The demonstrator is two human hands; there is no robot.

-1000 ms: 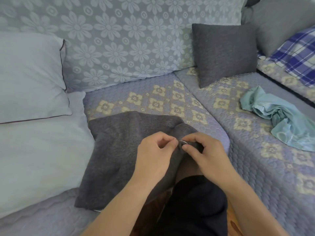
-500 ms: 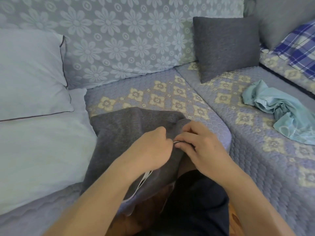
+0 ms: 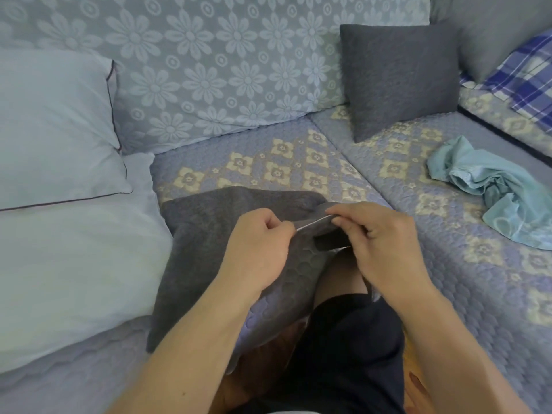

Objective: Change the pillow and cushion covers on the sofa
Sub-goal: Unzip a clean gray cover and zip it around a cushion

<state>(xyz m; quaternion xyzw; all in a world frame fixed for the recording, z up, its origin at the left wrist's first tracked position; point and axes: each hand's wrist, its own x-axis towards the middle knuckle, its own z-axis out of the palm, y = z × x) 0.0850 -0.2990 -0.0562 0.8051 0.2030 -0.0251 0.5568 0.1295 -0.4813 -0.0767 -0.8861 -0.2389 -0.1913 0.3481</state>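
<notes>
A flat dark grey cushion cover (image 3: pixel 206 243) lies on the sofa seat in front of me, draped over the seat's front edge. My left hand (image 3: pixel 260 246) pinches its zipper edge near the cover's right corner. My right hand (image 3: pixel 379 237) pinches the same corner from the other side, and a short opening gapes between the two hands. A stuffed dark grey cushion (image 3: pixel 400 79) leans upright against the backrest at the right. A crumpled light blue cover (image 3: pixel 493 192) lies on the right seat.
Two pale blue pillows (image 3: pixel 56 130) are stacked at the left, the lower one (image 3: pixel 74 273) touching the grey cover. A grey cushion (image 3: pixel 501 28) and a blue plaid pillow (image 3: pixel 531 73) sit at the far right. The quilted seat (image 3: pixel 286 162) shows between them. My knee in dark shorts (image 3: pixel 343 348) is below.
My hands have drawn apart along the zipper edge, left hand going left, and a small gap has opened in the cover's corner. The view has shifted slightly.
</notes>
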